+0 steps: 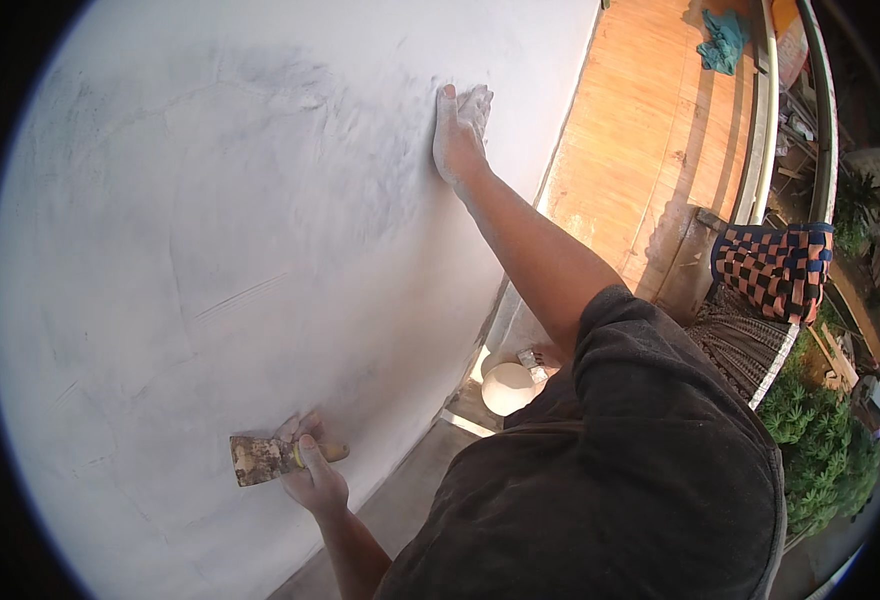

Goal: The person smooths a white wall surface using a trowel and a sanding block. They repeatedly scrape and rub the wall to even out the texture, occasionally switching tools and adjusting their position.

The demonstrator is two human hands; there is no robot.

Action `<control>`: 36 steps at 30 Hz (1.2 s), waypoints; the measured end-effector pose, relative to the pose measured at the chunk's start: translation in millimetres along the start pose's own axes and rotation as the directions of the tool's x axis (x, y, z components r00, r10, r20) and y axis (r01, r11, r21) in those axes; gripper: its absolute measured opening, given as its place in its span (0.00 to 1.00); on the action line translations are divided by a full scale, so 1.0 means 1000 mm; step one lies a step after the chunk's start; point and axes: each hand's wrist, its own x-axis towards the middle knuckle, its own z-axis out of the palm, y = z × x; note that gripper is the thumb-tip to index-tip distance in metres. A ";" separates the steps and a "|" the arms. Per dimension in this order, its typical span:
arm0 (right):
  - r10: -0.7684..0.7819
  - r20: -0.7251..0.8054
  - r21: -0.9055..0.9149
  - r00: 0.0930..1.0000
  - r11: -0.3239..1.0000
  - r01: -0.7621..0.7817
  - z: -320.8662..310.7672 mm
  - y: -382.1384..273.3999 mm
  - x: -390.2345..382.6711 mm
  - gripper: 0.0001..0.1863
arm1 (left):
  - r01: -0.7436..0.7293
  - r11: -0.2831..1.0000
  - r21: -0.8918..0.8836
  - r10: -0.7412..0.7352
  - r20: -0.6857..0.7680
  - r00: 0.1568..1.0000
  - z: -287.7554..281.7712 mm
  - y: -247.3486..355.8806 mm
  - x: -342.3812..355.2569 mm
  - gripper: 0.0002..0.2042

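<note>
A pale, smoothly coated wall with grey smudges and a few scratch lines fills the left of the head view. My left hand is closed round the handle of a putty knife, low in the picture and close to the wall. The knife's wide blade is crusted with dried brown and whitish filler and points left. Higher up and to the right, my right hand rests against the wall with thumb and fingers stretched out, dusted white. Its palm side is partly hidden, and I see nothing held there.
Below my right forearm, a white round container stands by the wall's foot. An orange-brown floor runs along the wall towards a metal railing. A checkered woven bag hangs there, and a teal cloth lies farther off. Green plants grow beyond.
</note>
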 end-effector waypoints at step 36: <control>0.320 -0.018 0.350 0.947 0.889 -0.294 0.004 0.090 0.030 0.52 | 0.041 0.999 0.020 -0.040 -0.030 0.999 -0.001 0.006 -0.002 0.17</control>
